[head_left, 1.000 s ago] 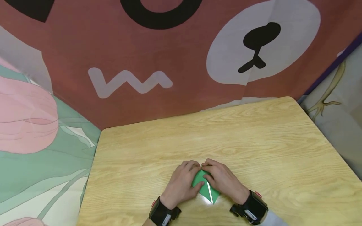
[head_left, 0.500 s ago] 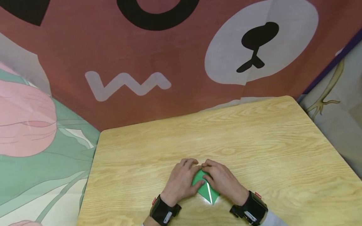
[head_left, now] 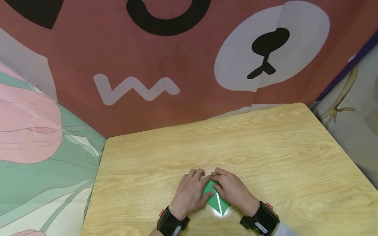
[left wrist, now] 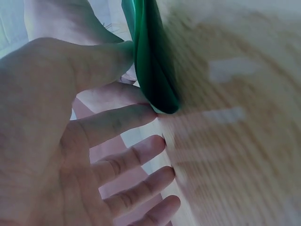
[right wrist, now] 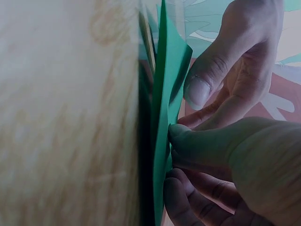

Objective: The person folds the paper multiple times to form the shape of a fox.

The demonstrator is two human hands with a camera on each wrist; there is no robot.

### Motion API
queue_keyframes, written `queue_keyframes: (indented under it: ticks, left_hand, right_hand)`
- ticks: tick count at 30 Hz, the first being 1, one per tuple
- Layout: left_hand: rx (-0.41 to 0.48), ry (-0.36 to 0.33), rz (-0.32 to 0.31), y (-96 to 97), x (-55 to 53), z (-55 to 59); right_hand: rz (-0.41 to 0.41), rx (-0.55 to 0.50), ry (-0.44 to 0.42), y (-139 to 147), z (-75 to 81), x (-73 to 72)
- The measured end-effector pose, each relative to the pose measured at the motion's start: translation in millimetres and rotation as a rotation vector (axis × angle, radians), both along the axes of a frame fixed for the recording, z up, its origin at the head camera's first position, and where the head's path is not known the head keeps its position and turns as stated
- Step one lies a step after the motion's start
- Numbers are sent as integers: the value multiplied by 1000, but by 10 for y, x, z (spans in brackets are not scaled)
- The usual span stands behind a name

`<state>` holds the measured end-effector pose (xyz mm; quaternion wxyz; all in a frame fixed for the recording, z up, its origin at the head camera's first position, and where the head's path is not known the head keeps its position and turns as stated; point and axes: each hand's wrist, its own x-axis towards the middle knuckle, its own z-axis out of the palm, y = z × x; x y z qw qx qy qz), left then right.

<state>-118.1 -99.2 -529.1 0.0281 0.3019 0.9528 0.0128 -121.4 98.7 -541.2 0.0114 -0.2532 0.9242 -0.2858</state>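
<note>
A green folded sheet of paper [head_left: 210,189] lies on the wooden table between both hands, with a bright white strip running down toward its near corner. The left hand [head_left: 190,193] is on its left side, the thumb touching the paper and the index fingertip at its far end. In the left wrist view, the other left fingers are nearly straight and spread apart, and the paper [left wrist: 148,61] shows a rounded fold. At the far corner, the right hand [head_left: 233,190] pinches the paper between thumb and curled fingers. The right wrist view shows the paper [right wrist: 171,70] in raised layers.
The wooden table [head_left: 165,154] extends around the hands to a rounded far edge. Behind it hangs a reddish-brown cloth [head_left: 141,111] with a cartoon face. A green and pink floral cloth [head_left: 29,131] covers the left side. Black camera straps [head_left: 261,218] sit on both wrists.
The left hand's fingers have drawn slightly apart from the right hand's, and more of the paper's left part shows. The right hand keeps its hold at the far corner. The head view has shifted slightly.
</note>
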Motion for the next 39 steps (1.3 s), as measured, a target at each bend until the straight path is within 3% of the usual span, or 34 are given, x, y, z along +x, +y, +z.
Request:
queue_keyframes:
  ticks: [11, 39]
  left_hand:
    - [-20, 87, 7, 5, 131, -28]
    - [34, 115, -11, 15, 192, -52]
  right_hand:
    - [-4, -35, -15, 5, 3, -5]
    - [-16, -48, -53, 12, -19, -30]
